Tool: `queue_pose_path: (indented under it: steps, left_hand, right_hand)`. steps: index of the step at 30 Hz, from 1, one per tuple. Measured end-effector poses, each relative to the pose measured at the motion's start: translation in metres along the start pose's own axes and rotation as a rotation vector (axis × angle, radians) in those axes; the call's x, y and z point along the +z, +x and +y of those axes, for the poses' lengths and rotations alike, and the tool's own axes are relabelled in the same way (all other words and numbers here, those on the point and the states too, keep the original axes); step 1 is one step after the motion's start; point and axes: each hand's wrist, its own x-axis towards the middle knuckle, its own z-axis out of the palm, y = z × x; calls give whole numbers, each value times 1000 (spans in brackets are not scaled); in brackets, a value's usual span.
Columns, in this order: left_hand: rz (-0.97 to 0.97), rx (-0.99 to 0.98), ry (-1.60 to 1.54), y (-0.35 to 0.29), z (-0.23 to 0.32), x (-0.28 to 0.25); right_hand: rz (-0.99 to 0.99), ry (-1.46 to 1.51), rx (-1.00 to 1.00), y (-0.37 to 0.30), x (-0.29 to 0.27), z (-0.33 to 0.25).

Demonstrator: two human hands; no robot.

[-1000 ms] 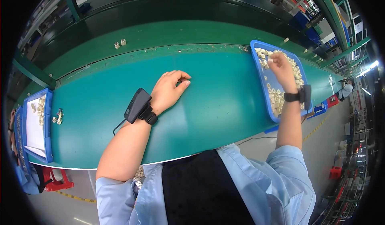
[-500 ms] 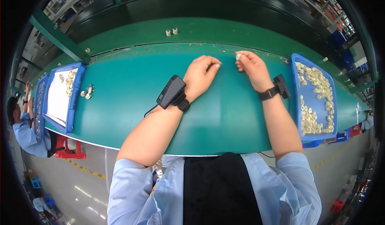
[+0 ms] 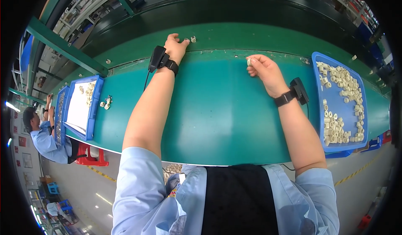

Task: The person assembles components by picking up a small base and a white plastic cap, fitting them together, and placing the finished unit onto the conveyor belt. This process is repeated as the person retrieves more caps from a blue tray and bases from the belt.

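Note:
Reaching out to the back ledge, my left hand (image 3: 177,49) has its thumb and fingers apart around a small whitish fitting (image 3: 186,39), which is partly hidden by the thumb. I cannot make out whether the fingers touch it. Just right of it stands a second small fitting (image 3: 193,39) with a metallic look. Over the far part of the green table, my right hand (image 3: 265,72) pinches a small cream cylindrical piece (image 3: 249,62) between thumb and fingertips. Each wrist wears a black strapped device.
On the right lies a blue tray (image 3: 315,88) of cream cylindrical pieces. A blue tray (image 3: 94,109) with white lining and more pieces is at left, several loose fittings (image 3: 107,102) beside it. A green post (image 3: 67,46) slants behind. Far left, a co-worker (image 3: 48,136) sits.
My left hand has gone from the table's middle to the fittings on the back ledge, its fingers spreading. My right hand still holds the cream piece. The view has shifted slightly.

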Motion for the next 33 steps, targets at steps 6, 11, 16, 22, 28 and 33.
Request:
queue_pose_path:
  steps: [6,11,16,22,28,33]
  left_hand:
    - [-304,-2,141,6,5,4]
    - [-116,58,-276,-34,26,-5]
    - [-453,129,-489,-125,90,-20]
    - [-571,84,-518,-145,91,-20]
    - [-632,99,-569,-141,87,-26]
    - [-643,2,-726,-139,83,-18]
  right_hand:
    - [31,72,3,-1,2,-4]
    - [10,67,26,1,-4,-5]
    - [3,143,8,-2,-4,-3]
    - [-89,20,-1,-6,3,-5]
    - [-104,-247,-44,-16,16,-4]
    - [-138,-129,-113,-18,16,0]
